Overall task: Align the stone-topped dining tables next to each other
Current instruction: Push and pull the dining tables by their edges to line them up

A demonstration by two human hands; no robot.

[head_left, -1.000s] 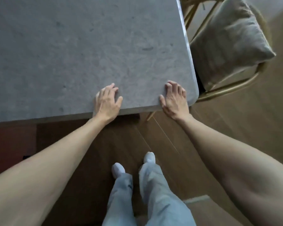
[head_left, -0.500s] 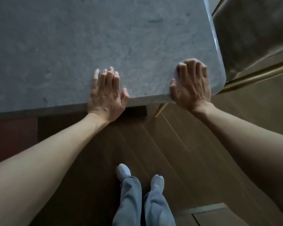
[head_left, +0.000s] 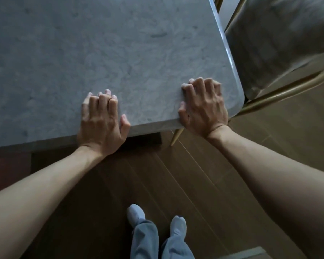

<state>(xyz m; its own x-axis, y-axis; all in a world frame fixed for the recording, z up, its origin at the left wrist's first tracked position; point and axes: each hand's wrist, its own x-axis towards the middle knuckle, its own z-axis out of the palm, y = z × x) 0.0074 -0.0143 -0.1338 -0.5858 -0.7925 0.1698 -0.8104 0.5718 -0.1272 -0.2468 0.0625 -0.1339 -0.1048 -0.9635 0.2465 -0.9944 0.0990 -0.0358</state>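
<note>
One table shows, grey and stone-topped, with one rounded corner in view at the right. Two hands lie on its near edge: one left hand and one right hand. Two bare forearms run back from them. On the left hand four fingers and a thumb can be counted; on the right, four fingers and a thumb too. One chair stands beside the table, with one brass-coloured frame and one cushion on it. One thin chair leg shows below the table edge. Two feet in pale socks and two trouser legs stand on one wooden floor.
</note>
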